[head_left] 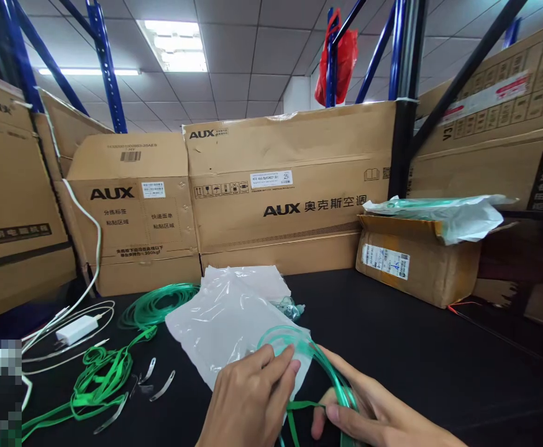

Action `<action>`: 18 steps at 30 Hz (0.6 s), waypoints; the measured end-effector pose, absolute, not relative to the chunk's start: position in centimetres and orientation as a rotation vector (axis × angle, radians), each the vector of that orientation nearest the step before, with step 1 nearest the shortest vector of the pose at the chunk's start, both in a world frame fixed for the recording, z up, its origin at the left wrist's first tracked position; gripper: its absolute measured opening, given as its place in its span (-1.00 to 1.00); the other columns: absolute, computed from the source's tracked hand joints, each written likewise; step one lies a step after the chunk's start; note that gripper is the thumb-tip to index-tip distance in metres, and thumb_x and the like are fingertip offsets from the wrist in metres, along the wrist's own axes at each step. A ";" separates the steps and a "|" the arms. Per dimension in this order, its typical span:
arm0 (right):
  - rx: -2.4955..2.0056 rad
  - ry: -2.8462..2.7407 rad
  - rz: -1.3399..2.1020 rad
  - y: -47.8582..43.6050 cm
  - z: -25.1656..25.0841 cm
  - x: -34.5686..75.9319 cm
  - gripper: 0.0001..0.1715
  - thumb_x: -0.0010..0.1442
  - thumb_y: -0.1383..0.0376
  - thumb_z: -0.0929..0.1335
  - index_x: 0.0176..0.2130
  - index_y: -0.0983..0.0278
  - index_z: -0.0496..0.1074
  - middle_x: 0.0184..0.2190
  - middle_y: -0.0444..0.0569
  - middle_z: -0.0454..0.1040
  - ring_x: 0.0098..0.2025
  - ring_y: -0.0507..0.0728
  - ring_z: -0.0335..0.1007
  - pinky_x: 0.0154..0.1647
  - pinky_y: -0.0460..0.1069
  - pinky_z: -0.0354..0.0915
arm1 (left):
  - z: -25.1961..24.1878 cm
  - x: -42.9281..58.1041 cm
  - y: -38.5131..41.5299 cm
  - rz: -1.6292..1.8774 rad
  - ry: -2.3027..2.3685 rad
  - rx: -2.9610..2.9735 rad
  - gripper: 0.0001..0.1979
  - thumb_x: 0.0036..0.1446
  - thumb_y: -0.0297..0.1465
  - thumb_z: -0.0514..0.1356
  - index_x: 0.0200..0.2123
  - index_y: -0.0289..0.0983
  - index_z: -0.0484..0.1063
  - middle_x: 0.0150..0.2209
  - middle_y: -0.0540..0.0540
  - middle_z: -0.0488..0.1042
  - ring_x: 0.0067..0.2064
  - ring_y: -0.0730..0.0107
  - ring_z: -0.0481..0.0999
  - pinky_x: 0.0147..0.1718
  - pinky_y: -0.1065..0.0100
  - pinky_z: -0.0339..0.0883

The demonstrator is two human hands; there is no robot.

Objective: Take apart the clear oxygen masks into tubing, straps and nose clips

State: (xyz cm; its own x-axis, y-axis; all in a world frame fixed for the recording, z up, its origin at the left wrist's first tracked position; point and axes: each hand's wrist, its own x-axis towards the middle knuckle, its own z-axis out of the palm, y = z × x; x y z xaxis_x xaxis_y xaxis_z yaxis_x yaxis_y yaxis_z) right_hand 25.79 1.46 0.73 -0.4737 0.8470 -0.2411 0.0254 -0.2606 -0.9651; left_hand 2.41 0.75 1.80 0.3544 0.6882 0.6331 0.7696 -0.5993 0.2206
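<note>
A coil of clear green tubing (330,366) is held low in front of me, its upper loop arching over a white plastic bag (218,329). My right hand (365,403) wraps around the coil's right side, and its thumb lies by a flat green strap (305,405). On the coil's left side, my left hand (257,391) has its fingers bent and pressed together over the tubing; its thumb is hidden. A second coil of green tubing (159,304) lies behind the bag's left edge. Small clear-teal parts in plastic (289,308) sit beside the bag.
At left lie a bundle of green strap (104,375), several curved metal strips (163,386) and a white adapter (76,330) with cables. AUX cartons (290,242) line the back of the black table (406,347). An opened box (420,261) with packaged tubing stands at right.
</note>
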 end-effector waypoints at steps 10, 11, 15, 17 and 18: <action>-1.325 -1.563 1.680 1.6 1.3 25.6 -0.06 0.30 -0.05 0.41 0.48 0.21 0.11 -0.25 0.02 0.69 -0.62 -0.08 0.37 -0.67 -0.24 0.18 | 1.4 2.4 1.3 -1.297 -1.001 -2.572 -0.68 0.49 -0.40 0.06 0.06 -0.23 0.62 -0.42 -0.04 0.58 -0.47 0.28 0.61 -0.49 0.36 0.41; -1.336 -1.576 1.678 1.7 1.5 25.4 -0.05 0.29 -0.05 0.41 0.47 0.24 0.12 -0.27 0.01 0.68 -0.65 -0.09 0.35 -0.71 -0.24 0.12 | 1.3 2.5 1.3 -1.297 -0.966 -2.606 -0.69 0.49 -0.40 0.07 0.05 -0.23 0.62 -0.44 -0.03 0.56 -0.48 0.30 0.60 -0.50 0.37 0.41; -1.324 -1.592 1.650 1.5 1.8 24.5 -0.05 0.28 -0.14 0.39 0.46 0.17 0.14 -0.37 -0.09 0.67 -0.75 -0.09 0.26 -0.81 -0.21 -0.04 | 1.4 2.4 1.1 -1.241 -1.123 -2.692 -0.70 0.46 -0.39 0.09 0.03 -0.16 0.63 -0.44 -0.01 0.57 -0.48 0.31 0.58 -0.46 0.38 0.40; -1.296 -1.605 1.592 1.1 1.8 24.5 -0.10 0.26 -0.17 0.40 0.41 0.15 0.24 -0.41 -0.12 0.66 -0.73 -0.05 0.31 -0.81 -0.18 0.00 | 1.5 2.4 1.0 -1.224 -1.204 -2.690 -0.69 0.46 -0.38 0.08 0.00 -0.12 0.65 -0.45 0.00 0.58 -0.49 0.31 0.56 -0.47 0.37 0.38; -1.281 -1.618 1.548 0.8 1.9 24.6 -0.14 0.25 -0.17 0.41 0.36 0.15 0.31 -0.43 -0.12 0.66 -0.69 -0.01 0.39 -0.79 -0.17 0.08 | 1.6 2.4 1.0 -1.231 -1.225 -2.681 -0.68 0.45 -0.38 0.08 -0.01 -0.11 0.65 -0.45 0.00 0.58 -0.49 0.31 0.56 -0.47 0.37 0.38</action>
State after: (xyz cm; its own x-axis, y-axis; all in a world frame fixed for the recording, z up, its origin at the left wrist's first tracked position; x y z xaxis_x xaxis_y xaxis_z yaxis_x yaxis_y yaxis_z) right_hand 24.63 0.83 1.90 -0.3910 0.8946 -0.2162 0.2553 -0.1203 -0.9593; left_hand 2.38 0.98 1.57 0.4093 0.6637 0.6260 0.6231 -0.7046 0.3396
